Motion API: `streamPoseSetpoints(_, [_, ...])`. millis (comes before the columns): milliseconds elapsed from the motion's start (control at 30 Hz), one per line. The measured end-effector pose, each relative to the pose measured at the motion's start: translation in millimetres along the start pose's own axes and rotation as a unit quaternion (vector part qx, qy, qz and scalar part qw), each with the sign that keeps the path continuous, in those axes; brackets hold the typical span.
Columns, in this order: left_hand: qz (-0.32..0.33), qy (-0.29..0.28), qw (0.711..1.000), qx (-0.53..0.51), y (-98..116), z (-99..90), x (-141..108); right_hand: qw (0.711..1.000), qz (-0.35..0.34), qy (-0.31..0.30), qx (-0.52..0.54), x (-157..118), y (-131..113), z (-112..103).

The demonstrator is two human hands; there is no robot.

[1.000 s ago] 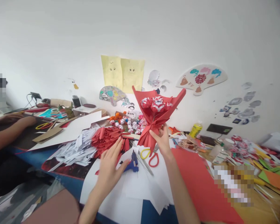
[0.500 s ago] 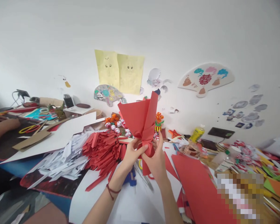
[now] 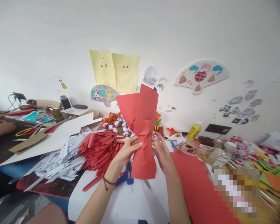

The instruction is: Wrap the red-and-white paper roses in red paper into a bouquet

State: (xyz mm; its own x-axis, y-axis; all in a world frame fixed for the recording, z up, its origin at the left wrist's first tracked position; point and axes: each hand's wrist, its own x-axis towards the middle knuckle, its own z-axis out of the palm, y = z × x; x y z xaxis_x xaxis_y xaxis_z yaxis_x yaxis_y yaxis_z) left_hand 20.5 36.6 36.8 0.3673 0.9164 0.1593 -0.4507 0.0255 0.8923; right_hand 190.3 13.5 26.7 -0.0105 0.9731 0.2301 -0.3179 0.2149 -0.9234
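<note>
A red paper bouquet wrap [image 3: 144,124] stands upright in front of me. It flares at the top and is pinched and creased at the waist, with a short skirt of paper below. My left hand [image 3: 127,151] grips its waist from the left, thumb on the front and fingers behind. On the right edge of the waist, my right hand [image 3: 163,154] holds the paper, its fingertips partly hidden behind it. A blue glue gun [image 3: 128,177] lies on the white sheet [image 3: 135,202] below, partly covered by the wrap and my left arm.
Piles of red paper strips [image 3: 96,151] and white paper strips [image 3: 60,158] lie to the left. Red sheets [image 3: 196,183] lie to the right. Paper flowers [image 3: 116,126] and a yellow bottle [image 3: 194,130] stand near the wall. Another person's arm [image 3: 2,132] rests at far left.
The wrap has turned so that its smooth creased front and lower skirt face me. My thumbs no longer meet at its middle; my right hand has moved to the right edge.
</note>
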Motion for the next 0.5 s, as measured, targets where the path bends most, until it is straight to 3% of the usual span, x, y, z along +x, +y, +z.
streamPoseSetpoints(100, [-0.024, -0.016, 0.999, -0.028, -0.2, 0.0, 1.5, 0.999, 0.019, -0.038, 0.031, 5.1, -0.6, -4.5])
streamPoseSetpoints(233, [-0.039, -0.012, 0.998, -0.046, -9.3, -6.2, 3.7, 0.998, 0.018, -0.036, 0.037, 3.6, 4.2, -5.5])
streamPoseSetpoints(500, [-0.057, -0.021, 0.998, -0.029, -17.6, -11.8, 0.5, 0.993, 0.002, -0.107, 0.04, 0.2, 1.4, -2.0])
